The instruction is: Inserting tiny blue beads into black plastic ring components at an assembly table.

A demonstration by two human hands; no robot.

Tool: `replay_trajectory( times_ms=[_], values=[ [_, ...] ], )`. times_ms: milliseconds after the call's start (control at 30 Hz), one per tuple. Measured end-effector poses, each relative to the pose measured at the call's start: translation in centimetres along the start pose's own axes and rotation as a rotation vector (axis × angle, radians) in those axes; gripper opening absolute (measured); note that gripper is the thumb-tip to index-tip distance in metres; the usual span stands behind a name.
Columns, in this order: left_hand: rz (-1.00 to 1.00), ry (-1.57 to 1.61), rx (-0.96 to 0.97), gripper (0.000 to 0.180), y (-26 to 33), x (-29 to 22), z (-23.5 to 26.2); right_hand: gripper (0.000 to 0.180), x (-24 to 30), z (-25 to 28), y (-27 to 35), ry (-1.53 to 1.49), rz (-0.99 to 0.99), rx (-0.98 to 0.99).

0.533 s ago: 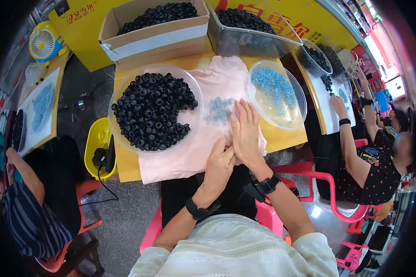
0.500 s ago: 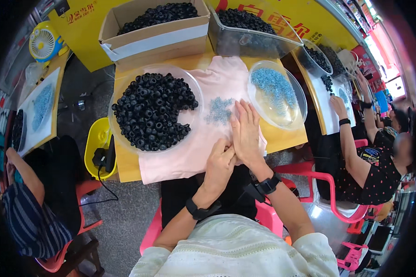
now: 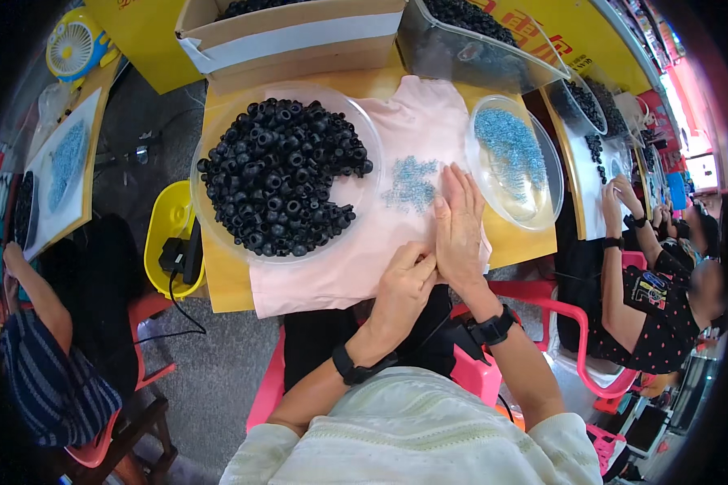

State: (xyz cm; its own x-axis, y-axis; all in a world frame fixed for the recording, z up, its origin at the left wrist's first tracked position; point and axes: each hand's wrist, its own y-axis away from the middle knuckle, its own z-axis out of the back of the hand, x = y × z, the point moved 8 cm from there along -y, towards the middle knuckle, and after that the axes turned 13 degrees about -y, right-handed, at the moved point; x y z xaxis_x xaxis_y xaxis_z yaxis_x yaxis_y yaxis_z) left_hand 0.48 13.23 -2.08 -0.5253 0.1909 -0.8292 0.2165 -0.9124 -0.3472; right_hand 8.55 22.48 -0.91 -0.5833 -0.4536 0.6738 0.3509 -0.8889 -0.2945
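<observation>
My right hand (image 3: 461, 234) lies with its fingers stretched out on a pale pink cloth (image 3: 307, 287), beside a patch of tiny light-blue pieces (image 3: 411, 184). Against the heel of that hand, my left hand (image 3: 404, 283) has its fingers curled in a pinch; whatever is between them is hidden. To the left on the cloth, a shallow clear round tray holds a heap of small black pieces with round holes (image 3: 275, 178). More light-blue pieces (image 3: 510, 145) fill part of a clear oval tray (image 3: 560, 194) just right of my right hand.
Behind the cloth stand a cardboard box (image 3: 299, 48) and a clear plastic bin (image 3: 485, 61) of black pieces. A yellow tub (image 3: 155, 242) with a black plug and cord sits left of the table (image 3: 222, 295). People work at tables on both sides.
The whole view has shifted, so the table appears further right and higher. My hands keep about the same place on the cloth. The right-hand co-worker's hands have come together.
</observation>
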Motion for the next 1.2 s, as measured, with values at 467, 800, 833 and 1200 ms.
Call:
replay_trajectory(
  times_ms=[467, 800, 833, 1200],
  values=[
    [-0.044, -0.06, -0.028, 0.026, 0.05, -0.03, -0.49, 0.047, -0.39, -0.02, -0.41, 0.037, -0.076, 0.047],
    [-0.02, -0.026, -0.013, 0.026, -0.05, 0.38, -0.25, 0.05, -0.38, -0.45, -0.46, 0.081, -0.082, 0.047],
    [-0.02, -0.022, -0.024, 0.026, 0.0, 0.39, -0.23, 0.05, -0.38, -0.42, -0.42, 0.083, -0.08, 0.045],
    [-0.024, -0.054, -0.038, 0.025, 0.2, 0.37, -0.45, 0.048, -0.34, -0.51, -0.02, 0.093, 0.004, 0.004]
  ],
)
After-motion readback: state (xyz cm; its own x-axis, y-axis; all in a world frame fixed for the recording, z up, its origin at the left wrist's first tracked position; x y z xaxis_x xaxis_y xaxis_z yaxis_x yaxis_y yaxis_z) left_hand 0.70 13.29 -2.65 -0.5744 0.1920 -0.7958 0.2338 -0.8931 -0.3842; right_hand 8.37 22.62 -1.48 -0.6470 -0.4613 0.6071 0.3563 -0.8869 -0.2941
